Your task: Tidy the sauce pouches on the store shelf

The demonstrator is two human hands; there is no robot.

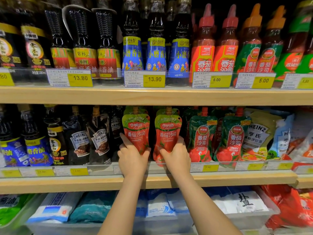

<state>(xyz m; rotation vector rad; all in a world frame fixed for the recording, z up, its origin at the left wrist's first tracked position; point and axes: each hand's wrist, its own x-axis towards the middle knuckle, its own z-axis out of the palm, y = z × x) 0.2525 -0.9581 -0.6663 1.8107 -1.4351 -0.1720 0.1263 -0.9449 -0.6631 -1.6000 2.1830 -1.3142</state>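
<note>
Fingers [124, 139] of both hands clasp the two red ketchup pouches' [136, 131] lower halves.

Two upright red ketchup pouches [136, 133]

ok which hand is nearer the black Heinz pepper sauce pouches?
Left. The left hand grips a red ketchup pouch right beside the black Heinz pouches; the right hand holds the next red pouch, farther away.

HEINZ on black pouches [100, 138]; 13.90 on price tag [154, 79]; 番茄沙司 on red pouches [167, 133].
</note>
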